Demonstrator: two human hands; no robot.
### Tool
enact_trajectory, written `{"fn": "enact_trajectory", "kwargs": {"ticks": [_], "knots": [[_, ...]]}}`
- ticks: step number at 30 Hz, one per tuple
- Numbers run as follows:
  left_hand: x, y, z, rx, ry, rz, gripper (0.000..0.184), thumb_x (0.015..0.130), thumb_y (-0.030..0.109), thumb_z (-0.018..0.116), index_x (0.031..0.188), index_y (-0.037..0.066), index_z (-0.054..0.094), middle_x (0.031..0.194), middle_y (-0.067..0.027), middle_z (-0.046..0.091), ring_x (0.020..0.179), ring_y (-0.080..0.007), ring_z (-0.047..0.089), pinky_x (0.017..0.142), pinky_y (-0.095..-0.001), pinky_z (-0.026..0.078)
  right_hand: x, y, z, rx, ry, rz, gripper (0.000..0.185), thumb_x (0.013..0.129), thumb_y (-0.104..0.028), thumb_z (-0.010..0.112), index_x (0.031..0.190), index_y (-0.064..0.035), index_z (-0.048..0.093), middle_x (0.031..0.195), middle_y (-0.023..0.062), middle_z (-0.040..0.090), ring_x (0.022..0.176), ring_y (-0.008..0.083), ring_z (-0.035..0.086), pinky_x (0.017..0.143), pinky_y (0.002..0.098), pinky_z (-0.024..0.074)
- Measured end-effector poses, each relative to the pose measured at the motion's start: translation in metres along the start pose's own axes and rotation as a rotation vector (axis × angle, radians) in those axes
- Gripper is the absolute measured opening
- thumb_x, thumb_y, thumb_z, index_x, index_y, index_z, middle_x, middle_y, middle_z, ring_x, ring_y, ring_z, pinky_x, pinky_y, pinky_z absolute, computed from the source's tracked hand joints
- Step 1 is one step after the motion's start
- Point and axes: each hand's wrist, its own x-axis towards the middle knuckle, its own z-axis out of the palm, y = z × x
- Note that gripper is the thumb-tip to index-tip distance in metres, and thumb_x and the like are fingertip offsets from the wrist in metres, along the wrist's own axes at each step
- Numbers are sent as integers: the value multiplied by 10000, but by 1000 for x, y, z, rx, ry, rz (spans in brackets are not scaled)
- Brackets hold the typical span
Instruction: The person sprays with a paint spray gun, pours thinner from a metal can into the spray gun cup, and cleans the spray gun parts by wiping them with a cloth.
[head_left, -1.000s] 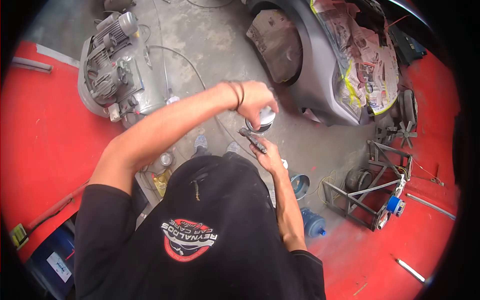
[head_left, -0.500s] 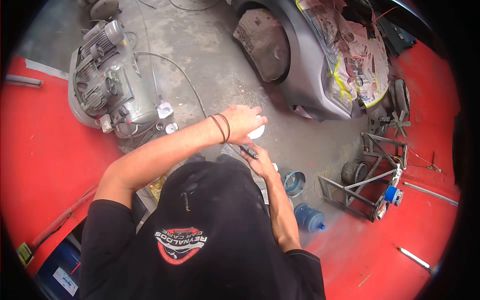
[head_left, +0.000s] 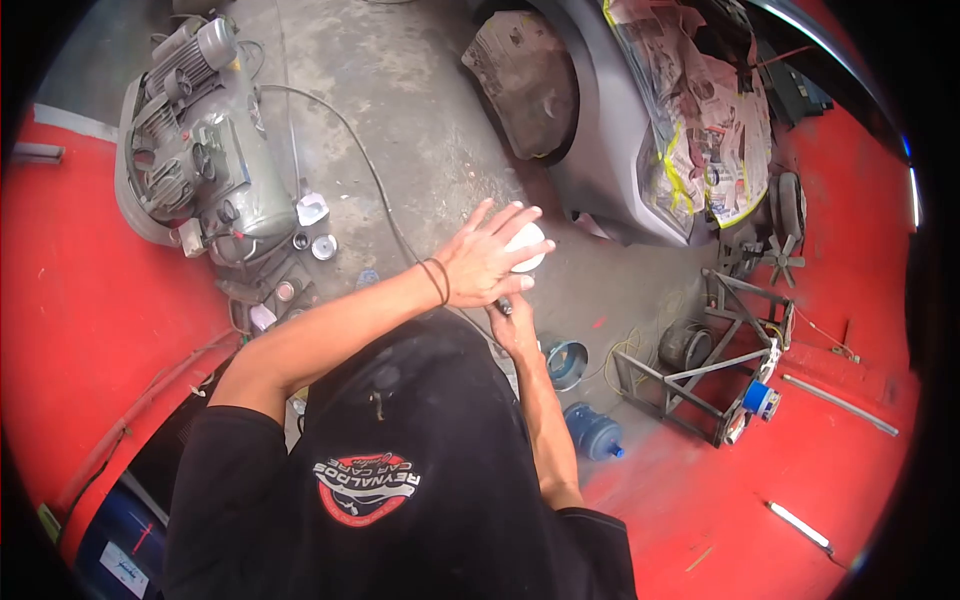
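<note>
The floor here is bare grey concrete (head_left: 350,70), blotched and scuffed, with bright red paint (head_left: 70,280) spreading off on both sides. Over to the person's left squats a dusty grey air compressor (head_left: 205,165), a dark hose (head_left: 365,155) curving across the concrete near it. Ahead and to the right, a car's matte grey fender (head_left: 615,130) stands beside crumpled newspaper (head_left: 715,130) edged with yellow tape, and below that side sit a metal frame (head_left: 690,378) and a blue water jug (head_left: 593,433). In front of the black shirt (head_left: 440,400), the round, smooth white cap (head_left: 529,237) is out over the concrete, the left hand (head_left: 472,262) lying across it with fingers splayed. Just below, the right hand (head_left: 518,330) is wrapped around a dark tool (head_left: 504,306), mostly hidden; I can't tell whether cap and tool are joined.
</note>
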Motion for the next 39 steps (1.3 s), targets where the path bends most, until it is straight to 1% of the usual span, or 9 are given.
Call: {"fn": "enact_trajectory", "kwargs": {"ticks": [3,7,11,15,18,23,31,35,39], "knots": [[-45,-22,14,-46,-64,-238,647,1063,476,544,1595,120,450,1621,-230,453,1543,-453,367,1218,-637,317,19,10,-3,6,213,163,345,1029,-292,707,1209,1,691,1046,275,749,1002,396,727,908,479,543],[-193,-87,28,-431,-304,-835,589,1096,479,493,1485,49,592,1467,-244,634,1371,-410,591,1154,-463,459,66,33,-21,6,606,153,380,1035,-353,695,1104,20,670,889,243,717,824,391,699,808,505,532],[-391,-98,35,-123,-464,-1264,467,1041,400,530,1328,70,695,1277,-264,714,1207,-450,666,1036,-522,517,111,18,-63,-144,694,67,417,1040,-373,691,1074,42,662,871,218,726,798,384,698,799,499,535],[-520,-40,31,-165,-675,-1602,458,1010,378,550,1276,56,737,1253,-268,726,1211,-439,682,1046,-507,526,149,-23,-85,-146,667,-37,436,1042,-391,693,1047,44,654,882,203,737,813,373,713,797,485,541],[-572,10,52,-193,-816,-1633,478,1004,376,526,1263,34,736,1241,-293,719,1209,-464,675,1052,-529,526,168,-43,-86,-204,647,-65,453,1041,-405,693,1051,46,657,882,207,742,836,382,731,807,479,548],[-612,70,117,-475,-711,-1619,491,1011,409,544,1268,33,727,1237,-296,718,1220,-468,668,1036,-538,534,198,-28,-80,-406,648,-41,476,1037,-430,690,1055,46,663,882,245,737,863,438,729,819,505,543],[-575,68,111,-507,-529,-1693,425,1014,379,577,1245,63,742,1208,-283,731,1174,-468,686,1016,-540,538,222,-102,-86,-396,610,-226,470,1033,-417,704,1027,51,657,850,276,724,814,480,713,738,519,547],[-564,69,101,-400,-328,-1760,424,1009,374,575,1231,57,747,1175,-283,738,1132,-472,696,1001,-541,538,221,-74,-95,-466,622,-240,504,1032,-445,689,1045,59,666,870,297,729,873,507,722,776,544,550],[-573,89,112,-372,-342,-1767,417,1012,361,560,1223,55,748,1187,-283,733,1145,-469,689,1010,-542,532,204,1,-109,-566,640,-66,524,1012,-440,696,1101,76,691,960,316,746,952,515,723,867,537,561]]}}
